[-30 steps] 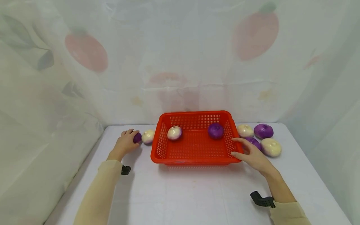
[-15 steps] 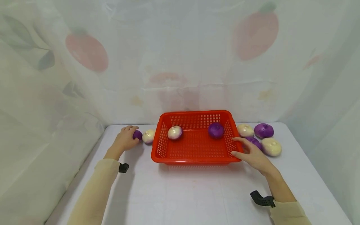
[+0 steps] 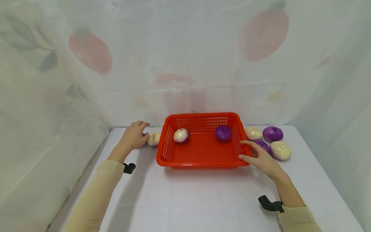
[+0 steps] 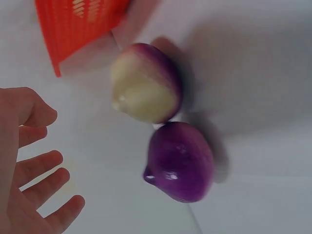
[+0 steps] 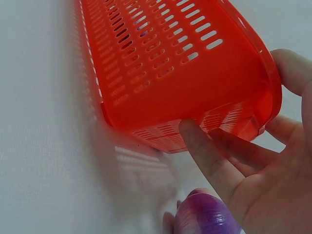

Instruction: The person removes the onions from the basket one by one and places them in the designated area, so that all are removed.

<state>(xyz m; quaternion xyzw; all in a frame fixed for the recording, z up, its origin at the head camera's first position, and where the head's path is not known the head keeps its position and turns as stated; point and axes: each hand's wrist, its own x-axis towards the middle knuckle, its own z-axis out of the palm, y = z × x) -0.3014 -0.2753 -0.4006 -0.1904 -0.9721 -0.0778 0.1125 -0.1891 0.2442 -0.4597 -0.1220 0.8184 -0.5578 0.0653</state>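
Note:
My left hand (image 3: 134, 137) hovers over a purple onion (image 4: 180, 162), its fingers spread and holding nothing. In the left wrist view, the fingers are apart from that onion and from the cream-and-purple onion (image 4: 146, 85) touching it. From the head view, the hand hides most of the purple one. With my right hand (image 3: 262, 160) I grip the right end of a red basket (image 3: 200, 165), thumb at the rim and fingers against the outer wall. Inside the basket lie a cream-and-purple onion (image 3: 181, 136) at left and a purple onion (image 3: 223, 133) at right.
Right of the basket sit several more onions: a cream one (image 3: 253, 133), a purple one (image 3: 273, 133) and a larger cream one (image 3: 280, 150), plus a purple one partly behind my right hand. A printed cloth (image 3: 191, 58) hangs behind the white table (image 3: 200, 203).
My left hand has come away from the purple onion, shifting up and slightly right with its fingers opening. The right hand keeps its grip on the basket.

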